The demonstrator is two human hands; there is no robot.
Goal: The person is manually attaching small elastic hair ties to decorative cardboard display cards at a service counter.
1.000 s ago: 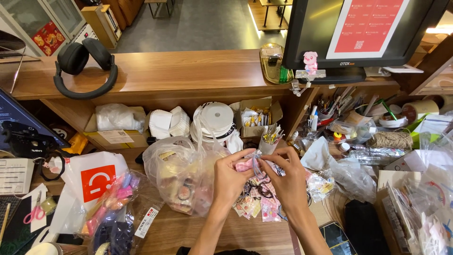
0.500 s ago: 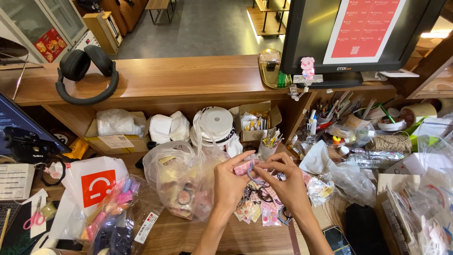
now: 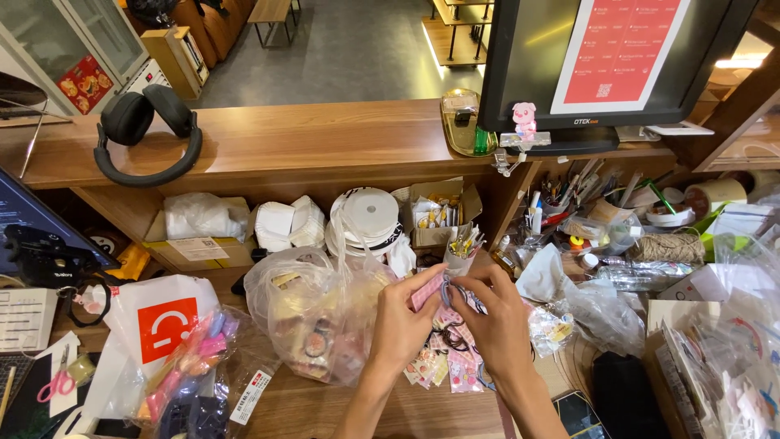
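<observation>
My left hand [image 3: 404, 317] and my right hand [image 3: 496, 319] meet over the middle of the cluttered wooden desk. Between the fingertips of both hands is a small pink card-like piece [image 3: 428, 289] with a thin metal ring [image 3: 448, 293] at its end. Under the hands lie several small colourful trinkets and stickers [image 3: 455, 367]. A clear plastic bag [image 3: 313, 317] full of small items sits just left of my left hand.
A white bag with an orange square [image 3: 158, 325] lies at left, pink scissors [image 3: 57, 382] near it. Headphones [image 3: 146, 130] rest on the upper shelf. A monitor [image 3: 609, 57] stands at back right. Tape rolls, pens and more plastic bags [image 3: 723, 358] crowd the right side.
Both hands stay joined over the desk, fingers shifting slightly on the pink piece. The view has tilted a little.
</observation>
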